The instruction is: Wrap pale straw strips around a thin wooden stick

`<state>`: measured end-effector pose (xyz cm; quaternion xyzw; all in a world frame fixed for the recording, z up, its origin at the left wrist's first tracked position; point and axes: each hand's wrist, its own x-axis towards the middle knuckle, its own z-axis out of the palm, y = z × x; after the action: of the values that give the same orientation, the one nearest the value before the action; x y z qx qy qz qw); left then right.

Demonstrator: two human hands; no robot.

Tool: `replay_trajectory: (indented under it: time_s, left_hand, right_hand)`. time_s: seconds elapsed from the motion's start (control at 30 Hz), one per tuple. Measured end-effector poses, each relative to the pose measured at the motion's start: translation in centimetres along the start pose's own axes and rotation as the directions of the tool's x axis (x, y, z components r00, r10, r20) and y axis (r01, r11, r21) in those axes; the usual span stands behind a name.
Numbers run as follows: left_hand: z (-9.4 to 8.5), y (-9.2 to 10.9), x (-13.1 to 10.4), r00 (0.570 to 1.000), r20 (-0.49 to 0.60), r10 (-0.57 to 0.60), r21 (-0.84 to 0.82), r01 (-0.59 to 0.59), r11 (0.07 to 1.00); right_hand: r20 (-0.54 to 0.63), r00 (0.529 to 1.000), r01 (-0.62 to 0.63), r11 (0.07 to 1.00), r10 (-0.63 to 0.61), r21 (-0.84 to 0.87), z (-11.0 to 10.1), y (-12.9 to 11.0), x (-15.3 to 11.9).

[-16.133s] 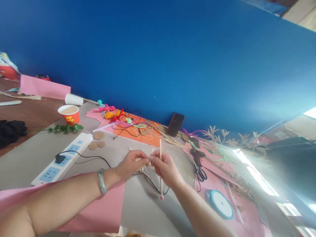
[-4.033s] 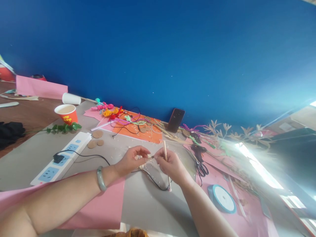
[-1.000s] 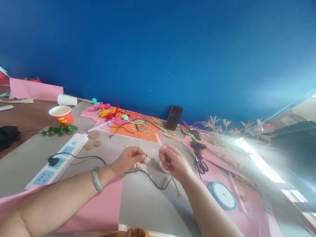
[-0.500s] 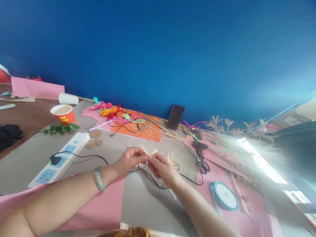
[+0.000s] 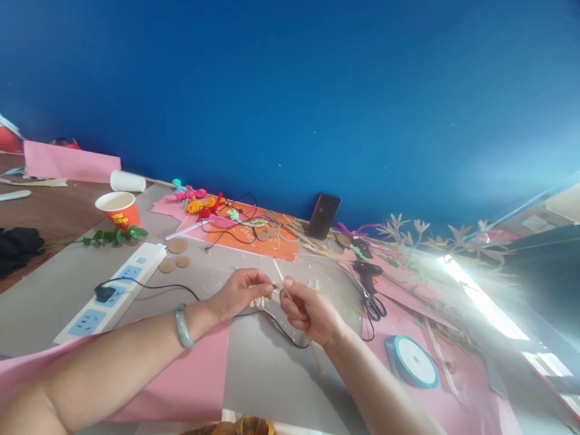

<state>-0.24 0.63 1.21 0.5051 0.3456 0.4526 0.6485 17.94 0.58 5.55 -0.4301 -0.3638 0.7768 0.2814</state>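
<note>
Over grey bd. [image 5: 258, 377], rm. twd. near edge | R hand [image 5: 309, 309] grips thin pale stick [image 5: 278, 270], slanted | L hand [image 5: 240, 293] pinches sm. bit [image 5: 275, 289]

Head camera above the near edge of the bench [image 5: 272, 374], facing forward and down.
The only view; it looks from over both forearms, with the hands at close range, the blue wall [image 5: 272, 109] filling the far side and the picture tilted, bench sloping down rightward.
</note>
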Motion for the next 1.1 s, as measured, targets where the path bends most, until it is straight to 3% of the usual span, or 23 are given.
replay_trajectory:
  time_s: [0.27, 0.47, 0.63, 1.1]
  left_hand:
    - [0.2, 0.0, 0.1, 0.995, -0.094, -0.015, -0.023, 0.013, 1.0]
    - [0.4, -0.1, 0.2, 0.989, -0.15, -0.008, -0.072, -0.003, 0.997]
    - [0.3, -0.6, 0.2, 0.993, -0.116, -0.004, -0.018, 0.002, 1.0]
    - [0.5, 0.4, -0.1, 0.999, -0.034, 0.022, 0.007, -0.022, 1.0]
  right_hand:
    - [-0.139, 0.979, 0.153, 0.988, -0.15, 0.008, -0.5, -0.8, 0.5]
    - [-0.072, 0.992, 0.091, 0.982, -0.103, -0.163, 1.1, 0.9, 0.3]
    - [-0.157, 0.973, 0.122, 0.957, -0.168, -0.263, 1.8, 1.5, 0.1]
    - [-0.022, 0.999, -0.028, 0.999, 0.027, -0.03, 0.8, 0.9, 0.4]
